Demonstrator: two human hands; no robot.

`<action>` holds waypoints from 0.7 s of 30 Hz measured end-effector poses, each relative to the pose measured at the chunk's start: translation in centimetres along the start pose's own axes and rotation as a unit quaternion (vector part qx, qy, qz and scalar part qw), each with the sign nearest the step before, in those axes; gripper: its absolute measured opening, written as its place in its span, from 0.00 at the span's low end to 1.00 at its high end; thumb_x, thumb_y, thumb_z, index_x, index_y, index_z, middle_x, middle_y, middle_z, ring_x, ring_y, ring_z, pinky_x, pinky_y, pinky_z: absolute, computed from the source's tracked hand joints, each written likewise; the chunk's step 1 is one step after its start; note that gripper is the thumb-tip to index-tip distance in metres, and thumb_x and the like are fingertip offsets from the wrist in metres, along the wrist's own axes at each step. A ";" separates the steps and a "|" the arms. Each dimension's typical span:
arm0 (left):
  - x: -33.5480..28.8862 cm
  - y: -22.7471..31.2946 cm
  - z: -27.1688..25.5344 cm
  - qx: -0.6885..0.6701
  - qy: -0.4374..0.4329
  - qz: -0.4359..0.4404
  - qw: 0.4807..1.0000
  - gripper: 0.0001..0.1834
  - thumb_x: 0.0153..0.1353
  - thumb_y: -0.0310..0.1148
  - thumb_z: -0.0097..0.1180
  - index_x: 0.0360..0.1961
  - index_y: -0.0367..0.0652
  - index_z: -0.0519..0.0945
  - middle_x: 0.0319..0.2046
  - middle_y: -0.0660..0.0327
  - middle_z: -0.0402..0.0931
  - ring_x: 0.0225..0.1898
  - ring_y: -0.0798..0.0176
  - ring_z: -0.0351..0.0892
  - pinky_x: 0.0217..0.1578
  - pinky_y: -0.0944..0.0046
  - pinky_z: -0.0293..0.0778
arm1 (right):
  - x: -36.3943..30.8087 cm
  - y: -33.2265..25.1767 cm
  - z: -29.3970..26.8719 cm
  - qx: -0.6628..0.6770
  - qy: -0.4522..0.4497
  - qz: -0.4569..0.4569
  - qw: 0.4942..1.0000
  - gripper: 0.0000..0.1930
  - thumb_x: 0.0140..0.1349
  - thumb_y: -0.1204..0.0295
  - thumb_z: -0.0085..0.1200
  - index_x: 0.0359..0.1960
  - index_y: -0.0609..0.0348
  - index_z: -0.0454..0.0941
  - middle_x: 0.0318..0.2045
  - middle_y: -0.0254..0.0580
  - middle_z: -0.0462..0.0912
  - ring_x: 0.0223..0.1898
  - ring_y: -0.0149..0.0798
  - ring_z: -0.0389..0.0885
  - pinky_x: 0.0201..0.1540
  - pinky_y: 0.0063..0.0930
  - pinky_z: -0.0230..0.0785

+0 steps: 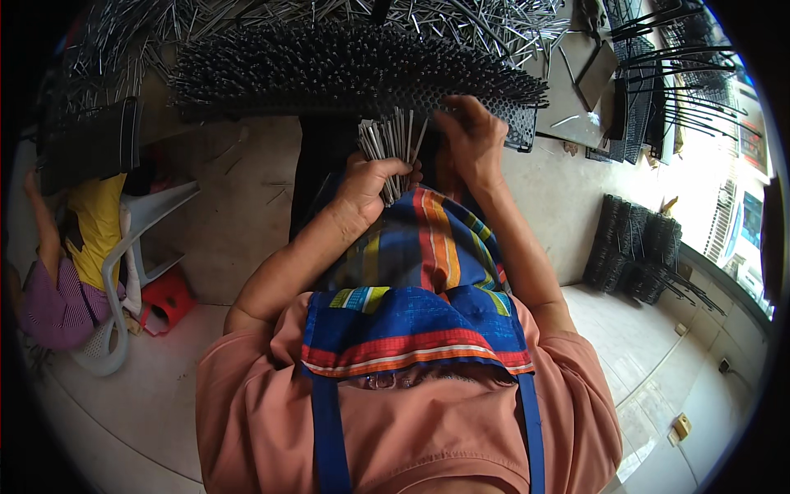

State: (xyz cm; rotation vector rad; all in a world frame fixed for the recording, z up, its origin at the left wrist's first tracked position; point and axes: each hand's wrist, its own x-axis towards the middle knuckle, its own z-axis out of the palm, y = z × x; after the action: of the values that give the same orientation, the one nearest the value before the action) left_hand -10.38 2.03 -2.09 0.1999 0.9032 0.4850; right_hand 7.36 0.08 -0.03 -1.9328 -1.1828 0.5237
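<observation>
My left hand (370, 177) is closed round a bundle of thin grey metal rods (385, 142), which fan out at the top above my lap. To its right, my right hand (480, 142) is raised at the front edge of a black perforated board (520, 130). Its fingers are bent together and somewhat blurred, and what they pinch, if anything, does not show. Dark thin rods (346, 70) stand upright and close-packed in the board's holes. Bare holes show along its front right part.
Loose rods (510, 25) lie heaped behind the board. Black perforated boards (634, 123) and long dark rods stand at the right, with black stacked bundles (629, 247) on the floor. At the left, another person in a yellow garment (97, 226) sits by a grey plastic chair (115, 272) and red container (167, 305).
</observation>
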 end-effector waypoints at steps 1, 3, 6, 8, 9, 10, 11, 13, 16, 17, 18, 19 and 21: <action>0.0 0.0 -0.1 0.007 -0.008 0.003 1.000 0.16 0.47 0.14 0.56 0.40 0.32 0.80 0.31 0.51 0.83 0.28 0.56 0.84 0.30 0.61 0.81 | -0.1 0.0 0.2 0.000 0.002 0.000 1.000 0.11 0.52 0.74 0.65 0.37 0.61 0.83 0.23 0.39 0.82 0.25 0.22 0.77 0.28 0.21 0.70; 0.3 -0.4 -0.5 0.013 -0.012 0.002 1.000 0.16 0.47 0.14 0.56 0.40 0.32 0.80 0.31 0.51 0.83 0.28 0.56 0.84 0.30 0.61 0.81 | -0.1 -0.3 0.9 -0.005 0.027 -0.064 0.998 0.11 0.52 0.74 0.65 0.38 0.60 0.83 0.25 0.39 0.83 0.25 0.26 0.79 0.28 0.23 0.72; 0.1 -0.6 -0.6 0.025 -0.012 0.002 1.000 0.16 0.48 0.14 0.55 0.40 0.31 0.80 0.31 0.51 0.83 0.28 0.57 0.84 0.30 0.62 0.81 | 2.1 -1.8 2.5 -0.017 0.077 -0.162 0.984 0.10 0.52 0.75 0.64 0.38 0.59 0.82 0.27 0.39 0.82 0.24 0.34 0.81 0.28 0.27 0.73; -0.2 -0.5 -0.5 0.031 -0.012 0.003 0.999 0.16 0.48 0.14 0.55 0.40 0.31 0.80 0.31 0.51 0.83 0.28 0.57 0.84 0.30 0.62 0.81 | 3.6 -1.8 2.8 -0.059 0.077 -0.201 0.975 0.09 0.53 0.76 0.63 0.37 0.58 0.82 0.27 0.40 0.81 0.24 0.38 0.81 0.27 0.28 0.73; -0.3 -0.4 -0.4 0.032 -0.007 0.003 0.999 0.16 0.47 0.14 0.55 0.41 0.31 0.80 0.31 0.51 0.82 0.28 0.57 0.84 0.30 0.62 0.81 | 4.1 -1.9 2.9 -0.102 0.075 -0.240 0.963 0.08 0.53 0.76 0.63 0.36 0.58 0.81 0.27 0.40 0.80 0.24 0.43 0.81 0.27 0.30 0.73; -0.4 -0.4 -0.5 0.031 0.000 0.005 1.000 0.16 0.47 0.13 0.55 0.41 0.31 0.80 0.31 0.51 0.82 0.28 0.56 0.84 0.30 0.61 0.82 | 4.3 -2.1 2.9 -0.102 0.074 -0.240 0.963 0.08 0.53 0.76 0.63 0.36 0.58 0.81 0.27 0.40 0.80 0.24 0.43 0.81 0.27 0.30 0.73; -0.4 -0.2 -0.5 0.031 0.001 0.004 1.000 0.16 0.47 0.13 0.55 0.41 0.31 0.80 0.31 0.51 0.82 0.28 0.56 0.84 0.30 0.61 0.82 | 4.5 -2.2 2.8 -0.104 0.068 -0.248 0.961 0.07 0.53 0.76 0.62 0.35 0.57 0.81 0.27 0.40 0.80 0.25 0.44 0.81 0.27 0.30 0.72; -0.3 0.2 -0.6 0.004 0.008 0.000 1.000 0.16 0.47 0.13 0.55 0.40 0.31 0.80 0.30 0.51 0.82 0.28 0.56 0.84 0.30 0.61 0.82 | 4.7 -2.5 2.6 -0.108 0.061 -0.256 0.959 0.06 0.54 0.76 0.62 0.33 0.57 0.81 0.26 0.41 0.79 0.25 0.46 0.80 0.27 0.30 0.72; -0.1 0.2 -0.8 -0.012 0.005 -0.005 1.000 0.16 0.47 0.13 0.55 0.40 0.31 0.80 0.30 0.51 0.82 0.28 0.55 0.84 0.30 0.60 0.82 | 4.7 -2.9 2.3 -0.072 0.079 -0.285 0.953 0.04 0.54 0.75 0.61 0.32 0.55 0.82 0.27 0.40 0.80 0.26 0.44 0.81 0.28 0.32 0.72; 0.0 0.2 -0.8 -0.011 0.005 -0.006 1.000 0.16 0.47 0.13 0.55 0.40 0.31 0.80 0.30 0.51 0.82 0.28 0.55 0.84 0.30 0.60 0.82 | 4.8 -3.0 2.2 -0.080 0.073 -0.292 0.950 0.04 0.54 0.75 0.61 0.32 0.54 0.82 0.28 0.40 0.80 0.26 0.44 0.81 0.28 0.32 0.72; 0.1 0.1 -0.8 -0.015 0.001 -0.001 1.000 0.16 0.48 0.13 0.55 0.40 0.31 0.80 0.30 0.51 0.82 0.29 0.55 0.84 0.31 0.60 0.82 | 4.9 -3.1 2.1 -0.088 0.067 -0.299 0.948 0.04 0.54 0.75 0.61 0.32 0.53 0.82 0.29 0.40 0.80 0.26 0.43 0.81 0.27 0.33 0.72; 0.1 0.0 -0.8 -0.018 -0.002 0.003 1.000 0.16 0.48 0.13 0.55 0.40 0.32 0.80 0.30 0.51 0.82 0.29 0.55 0.84 0.31 0.60 0.82 | 5.0 -3.1 2.1 -0.089 0.068 -0.297 0.948 0.04 0.54 0.75 0.61 0.32 0.53 0.82 0.29 0.40 0.80 0.26 0.43 0.81 0.27 0.33 0.72; 0.4 0.3 -0.6 -0.015 -0.011 0.001 1.000 0.16 0.48 0.13 0.55 0.40 0.32 0.80 0.30 0.51 0.82 0.29 0.56 0.84 0.32 0.60 0.82 | 5.3 -3.0 2.2 -0.219 -0.003 -0.310 0.925 0.05 0.54 0.73 0.61 0.34 0.53 0.83 0.28 0.40 0.80 0.26 0.43 0.81 0.27 0.33 0.71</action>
State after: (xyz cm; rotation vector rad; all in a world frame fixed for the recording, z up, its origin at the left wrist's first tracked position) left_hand -10.79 2.42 -2.64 0.1780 0.8741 0.4971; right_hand 6.76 6.36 1.37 -1.7517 -1.9343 -0.0848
